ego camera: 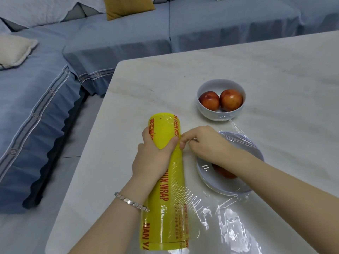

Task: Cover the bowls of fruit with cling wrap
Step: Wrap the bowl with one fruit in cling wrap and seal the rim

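A blue-covered sofa (45, 107) fills the left side, with a cream cushion (14, 50) on it and a mustard cushion (128, 6) further back. To its right stands a pale marble-look table (256, 61). Near the table's left edge lies a yellow cling wrap roll (165, 180) with red lettering, pointing away from the person. The left hand (154, 154), a silver bracelet (132, 202) on its wrist, grips the roll from above, fingers and thumb curled round it. Just right of it, the right hand (203, 142) pinches the film (229, 222) against the roll, fingertips bunched together. The clear film spreads from the roll over the near bowl (207, 178), which holds a red fruit (223, 171) partly hidden by the right forearm. A strip of film reaches the foot of the far bowl (221, 85), which is uncovered and holds two red fruits (231, 99).
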